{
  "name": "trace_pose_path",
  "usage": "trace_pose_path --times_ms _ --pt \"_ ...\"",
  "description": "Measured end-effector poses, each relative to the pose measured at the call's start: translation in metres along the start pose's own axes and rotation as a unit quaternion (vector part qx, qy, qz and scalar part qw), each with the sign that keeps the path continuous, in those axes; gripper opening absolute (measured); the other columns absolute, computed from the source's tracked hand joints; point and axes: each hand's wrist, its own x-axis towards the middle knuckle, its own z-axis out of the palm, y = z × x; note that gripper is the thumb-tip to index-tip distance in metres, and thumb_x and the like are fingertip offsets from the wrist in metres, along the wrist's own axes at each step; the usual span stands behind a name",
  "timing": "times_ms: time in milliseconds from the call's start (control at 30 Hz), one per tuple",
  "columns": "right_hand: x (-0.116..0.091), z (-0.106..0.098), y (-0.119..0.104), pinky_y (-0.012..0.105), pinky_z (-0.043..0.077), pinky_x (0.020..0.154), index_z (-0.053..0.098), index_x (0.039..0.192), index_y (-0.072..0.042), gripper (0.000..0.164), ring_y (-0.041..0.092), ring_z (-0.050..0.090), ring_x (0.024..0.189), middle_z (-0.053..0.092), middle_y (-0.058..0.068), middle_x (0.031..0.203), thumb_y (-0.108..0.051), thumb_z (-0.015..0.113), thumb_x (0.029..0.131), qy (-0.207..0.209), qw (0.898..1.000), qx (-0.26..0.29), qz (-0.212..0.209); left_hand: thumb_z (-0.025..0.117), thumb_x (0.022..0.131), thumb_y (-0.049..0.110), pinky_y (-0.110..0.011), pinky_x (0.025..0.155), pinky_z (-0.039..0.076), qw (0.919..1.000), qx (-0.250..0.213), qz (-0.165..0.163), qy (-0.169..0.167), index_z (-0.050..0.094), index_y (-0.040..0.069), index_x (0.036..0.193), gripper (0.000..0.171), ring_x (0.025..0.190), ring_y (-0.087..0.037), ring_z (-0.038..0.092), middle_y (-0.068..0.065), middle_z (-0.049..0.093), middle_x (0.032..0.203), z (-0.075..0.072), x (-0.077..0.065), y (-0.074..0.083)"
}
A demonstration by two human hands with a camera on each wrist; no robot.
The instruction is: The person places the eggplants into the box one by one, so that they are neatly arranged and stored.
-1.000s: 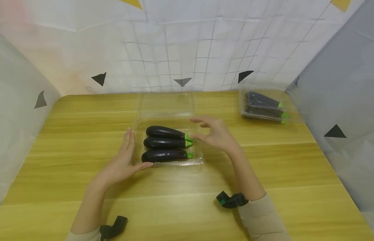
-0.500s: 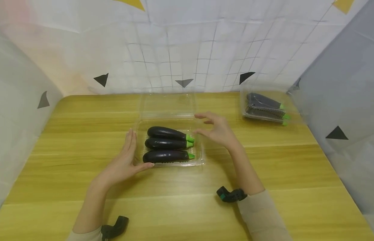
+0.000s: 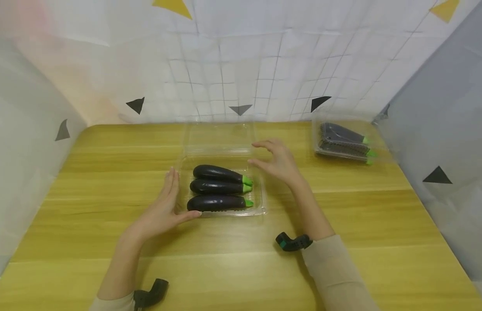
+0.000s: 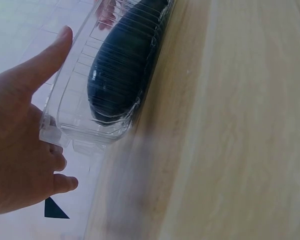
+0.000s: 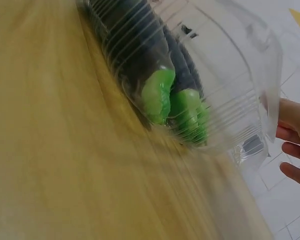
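A clear plastic clamshell box (image 3: 260, 203) lies open on the table, its lid (image 3: 219, 136) folded back. Three dark eggplants (image 3: 216, 187) with green stems lie side by side inside, stems to the right. My left hand (image 3: 157, 216) rests against the box's left side, fingers straight and thumb at the front-left corner. In the left wrist view the thumb (image 4: 45, 57) lies along the clear rim. Beside the back-right corner, my right hand (image 3: 280, 164) has thumb and fingers spread apart and nothing between them. The right wrist view shows its fingers (image 5: 295, 147) behind the clear wall; contact is hard to tell.
A second clear box (image 3: 320, 151) holding dark eggplants with green stems stands at the table's back right. White sheets (image 3: 225, 65) with dark triangles hang behind and on both sides of the wooden table (image 3: 225, 268).
My right hand has drawn away from the eggplant stems, back toward the lid's hinge. My left hand has stayed at the box's left side. The head view has shifted slightly.
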Motion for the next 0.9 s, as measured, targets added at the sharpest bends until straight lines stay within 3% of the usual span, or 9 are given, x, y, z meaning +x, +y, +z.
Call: trace_pose_path --times_ms 300,600,900 --pt "0.013 0.005 0.012 0.045 0.04 0.097 0.067 0.119 -0.008 0.046 0.03 0.048 0.113 0.056 0.012 0.119 -0.033 0.077 0.082 0.01 0.999 -0.03 0.01 0.067 0.082 0.059 -0.059 0.112 0.009 1.0 -0.005 0.002 0.003 -0.022 0.011 0.149 0.121 0.142 -0.024 -0.022 -0.001 -0.034 0.152 0.002 0.0 -0.002" --pt "0.019 0.014 0.021 0.045 0.043 0.092 0.066 0.122 -0.007 0.048 0.03 0.047 0.113 0.051 0.011 0.121 -0.039 0.072 0.086 0.0 0.994 0.014 0.107 0.068 0.082 0.057 -0.058 0.112 0.009 1.0 -0.009 0.003 0.001 -0.02 0.011 0.15 0.12 0.143 -0.024 -0.021 0.0 -0.033 0.152 0.002 -0.002 0.0" --pt "0.023 0.016 0.019 0.044 0.043 0.095 0.061 0.126 -0.006 0.05 0.029 0.05 0.111 0.051 0.011 0.117 -0.041 0.066 0.09 0.002 0.989 0.012 0.145 0.068 0.082 0.058 -0.057 0.113 0.01 1.0 -0.006 0.003 0.007 -0.02 0.012 0.15 0.12 0.143 -0.023 -0.021 0.001 -0.034 0.152 0.001 -0.001 -0.002"
